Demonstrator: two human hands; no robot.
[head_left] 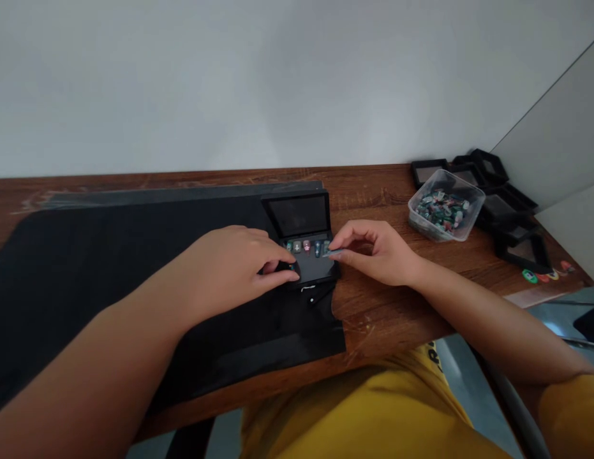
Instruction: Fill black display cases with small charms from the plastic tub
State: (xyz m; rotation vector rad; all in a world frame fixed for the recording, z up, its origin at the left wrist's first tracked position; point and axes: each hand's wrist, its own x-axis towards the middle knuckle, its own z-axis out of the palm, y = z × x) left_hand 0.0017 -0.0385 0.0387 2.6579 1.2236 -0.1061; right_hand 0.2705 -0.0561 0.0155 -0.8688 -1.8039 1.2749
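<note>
An open black case (317, 269) with a dark-windowed lid (302, 215) tilted up at the back lies on a black mat. A row of small glossy decorated pieces (307, 246) runs along the back of its grey inner bed, in green, pink and dark blue. My right hand (380, 254) pinches a small bluish, shiny piece (333, 252) between thumb and fingers at the right end of that row. At the case's left front, my left hand (251, 271) has thumb and fingers closed around something dark, mostly hidden by the fingers.
To the right stands a clear plastic tub (414, 220) full of small colourful pieces. Several black frame-like cases (521, 252) are piled behind and beside it. Round stickers (529, 276) lie near the right table edge. The black mat (134, 236) covers the left; a wall rises behind.
</note>
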